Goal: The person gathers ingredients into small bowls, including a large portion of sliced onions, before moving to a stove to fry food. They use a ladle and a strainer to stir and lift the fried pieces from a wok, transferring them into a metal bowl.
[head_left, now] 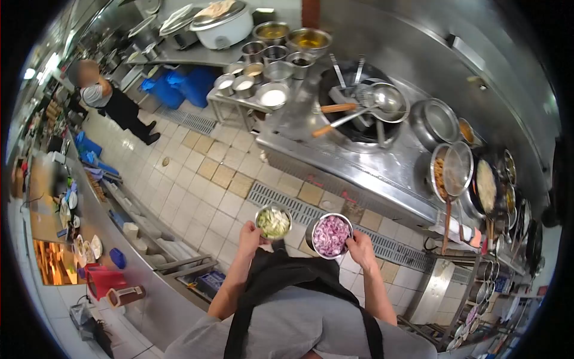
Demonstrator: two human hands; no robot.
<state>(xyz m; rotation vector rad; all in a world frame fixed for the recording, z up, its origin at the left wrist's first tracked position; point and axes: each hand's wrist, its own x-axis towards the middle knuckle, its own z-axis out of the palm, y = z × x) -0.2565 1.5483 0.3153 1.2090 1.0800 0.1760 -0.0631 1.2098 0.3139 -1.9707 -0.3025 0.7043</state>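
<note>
My left hand (250,237) grips the rim of a small metal bowl of chopped green and white vegetables (274,222). In my right hand (361,249) is a slightly larger metal bowl of chopped red onions (331,236), held at its right side. Both bowls are side by side in front of my apron (287,269), above the tiled floor, with a gap between them. Fingers of each hand are closed around the bowl edges, partly hidden beneath them.
Ahead, a steel cooking range (293,134) holds a wok with ladles (359,107). Metal pots of ingredients (273,96) stand at its left. Strainers and pans (451,170) crowd the right. A person in a dark apron (119,105) stands far left. A steel counter (140,263) runs along my left.
</note>
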